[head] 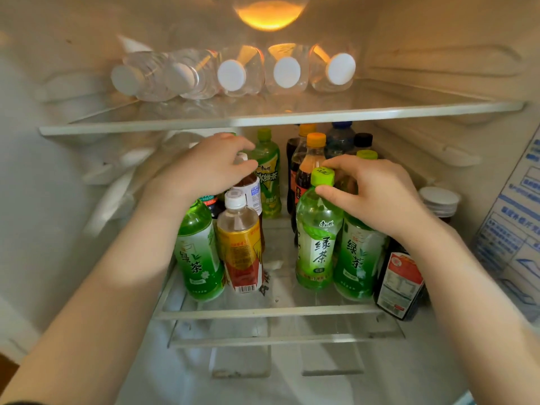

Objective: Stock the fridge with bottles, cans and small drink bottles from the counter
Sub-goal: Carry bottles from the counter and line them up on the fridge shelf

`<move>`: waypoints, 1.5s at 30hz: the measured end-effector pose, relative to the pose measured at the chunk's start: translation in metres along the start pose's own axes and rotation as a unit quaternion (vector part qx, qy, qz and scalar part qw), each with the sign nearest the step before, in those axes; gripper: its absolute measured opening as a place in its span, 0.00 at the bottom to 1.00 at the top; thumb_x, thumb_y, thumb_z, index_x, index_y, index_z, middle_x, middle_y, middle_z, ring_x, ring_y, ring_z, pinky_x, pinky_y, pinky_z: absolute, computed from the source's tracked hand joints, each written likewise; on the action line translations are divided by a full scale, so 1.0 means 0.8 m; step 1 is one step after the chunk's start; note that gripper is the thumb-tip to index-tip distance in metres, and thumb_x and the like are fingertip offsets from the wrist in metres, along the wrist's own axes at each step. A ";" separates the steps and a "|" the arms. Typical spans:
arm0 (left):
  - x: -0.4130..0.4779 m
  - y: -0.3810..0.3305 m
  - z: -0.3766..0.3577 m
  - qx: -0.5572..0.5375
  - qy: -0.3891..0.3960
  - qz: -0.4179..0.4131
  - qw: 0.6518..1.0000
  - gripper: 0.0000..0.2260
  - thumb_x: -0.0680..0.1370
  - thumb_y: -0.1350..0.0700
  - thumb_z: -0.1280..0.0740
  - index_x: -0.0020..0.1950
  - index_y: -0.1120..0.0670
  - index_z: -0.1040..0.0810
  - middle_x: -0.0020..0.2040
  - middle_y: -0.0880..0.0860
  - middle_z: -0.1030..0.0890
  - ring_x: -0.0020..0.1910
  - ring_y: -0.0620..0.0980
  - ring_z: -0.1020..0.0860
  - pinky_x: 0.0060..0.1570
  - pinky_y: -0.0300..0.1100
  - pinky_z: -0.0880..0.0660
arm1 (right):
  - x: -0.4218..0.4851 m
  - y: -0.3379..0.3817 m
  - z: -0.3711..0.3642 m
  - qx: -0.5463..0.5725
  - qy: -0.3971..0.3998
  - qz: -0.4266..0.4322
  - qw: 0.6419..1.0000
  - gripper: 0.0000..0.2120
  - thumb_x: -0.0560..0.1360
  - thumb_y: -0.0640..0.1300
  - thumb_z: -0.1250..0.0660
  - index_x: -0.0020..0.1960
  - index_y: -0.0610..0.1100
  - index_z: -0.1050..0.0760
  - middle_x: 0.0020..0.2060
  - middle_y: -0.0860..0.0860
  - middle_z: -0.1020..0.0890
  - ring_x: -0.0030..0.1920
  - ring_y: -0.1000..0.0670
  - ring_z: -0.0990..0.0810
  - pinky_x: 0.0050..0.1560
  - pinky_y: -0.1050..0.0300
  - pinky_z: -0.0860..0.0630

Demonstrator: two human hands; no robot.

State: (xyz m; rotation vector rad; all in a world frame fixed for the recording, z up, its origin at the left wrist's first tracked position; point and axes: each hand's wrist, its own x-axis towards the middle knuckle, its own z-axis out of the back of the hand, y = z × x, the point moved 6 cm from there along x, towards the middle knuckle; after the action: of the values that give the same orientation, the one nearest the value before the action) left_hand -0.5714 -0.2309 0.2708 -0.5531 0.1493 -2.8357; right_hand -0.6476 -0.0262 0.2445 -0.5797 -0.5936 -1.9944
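On the middle shelf [263, 312] of the open fridge, both my hands are at work among upright drink bottles. My right hand [371, 194] pinches the lime-green cap [323, 176] of a green tea bottle [317, 238] between thumb and fingertips. My left hand [204, 168] curls over the top of a white-capped bottle [248, 188] of brown drink, thumb and fingers round its neck.

The green tea bottle stands directly beneath my right fingertips, its long axis vertical and its base on the glass. It sits at the front of the cluster under my right hand and touches a second green tea bottle [356, 258] on the outer side. A dark bottle with a red label [400, 282] stands further out, past my right wrist.

Between my two hands runs a bare strip of shelf, closed at the far end by an iced green tea bottle [267, 176]. That strip lies just inward of the bottle I hold. My right hand is plainly the nearer one to it, and I judge any shift would be a short slide or lift, keeping the bottle upright.

Below my left wrist stand a yellow-and-red labelled bottle [242, 247] and another green tea bottle [198, 252]. Above both hands, water bottles [230, 74] lie on their sides, caps toward me.
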 end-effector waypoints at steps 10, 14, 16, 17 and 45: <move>-0.057 -0.045 -0.015 -0.060 -0.110 -0.101 0.987 0.18 0.78 0.46 0.41 0.63 0.51 0.23 0.68 0.49 0.29 0.66 0.49 0.31 0.65 0.42 0.37 | -0.010 0.006 0.006 0.032 -0.063 0.013 0.997 0.17 0.75 0.51 0.34 0.62 0.48 0.25 0.48 0.52 0.18 0.46 0.52 0.21 0.46 0.62 0.31; -0.064 -0.067 -0.025 -0.102 -0.125 -0.128 0.979 0.15 0.79 0.51 0.38 0.64 0.53 0.24 0.65 0.50 0.27 0.65 0.46 0.31 0.62 0.34 0.42 | -0.019 0.008 0.014 0.050 -0.093 0.002 0.994 0.15 0.77 0.45 0.37 0.62 0.44 0.25 0.53 0.49 0.19 0.54 0.49 0.23 0.52 0.64 0.34; -0.063 -0.076 -0.032 -0.120 -0.118 -0.133 0.977 0.16 0.79 0.51 0.37 0.66 0.53 0.26 0.65 0.49 0.27 0.65 0.45 0.32 0.62 0.33 0.41 | -0.029 0.011 0.024 0.062 -0.116 -0.004 0.991 0.14 0.77 0.42 0.37 0.62 0.42 0.25 0.55 0.47 0.20 0.57 0.48 0.24 0.56 0.64 0.34; -0.063 -0.080 -0.035 -0.128 -0.114 -0.133 0.976 0.17 0.79 0.50 0.37 0.67 0.52 0.27 0.66 0.49 0.27 0.66 0.45 0.32 0.63 0.34 0.41 | -0.035 0.012 0.032 0.069 -0.139 -0.006 0.988 0.14 0.77 0.40 0.37 0.61 0.41 0.25 0.55 0.46 0.20 0.57 0.47 0.24 0.57 0.64 0.34; -0.057 -0.109 -0.077 -0.219 -0.055 -0.096 0.970 0.34 0.77 0.50 0.33 0.77 0.47 0.48 0.76 0.49 0.40 0.71 0.43 0.42 0.63 0.35 0.46 | -0.157 -0.008 0.061 0.021 -0.235 -0.211 0.949 0.18 0.71 0.37 0.29 0.60 0.41 0.25 0.54 0.47 0.22 0.53 0.48 0.24 0.52 0.64 0.33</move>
State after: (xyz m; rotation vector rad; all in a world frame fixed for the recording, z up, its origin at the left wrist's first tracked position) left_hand -0.5731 -0.1318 0.2104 -0.8525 0.7507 -2.9551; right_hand -0.5896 0.0889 0.2040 -0.9791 -1.1250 -2.2405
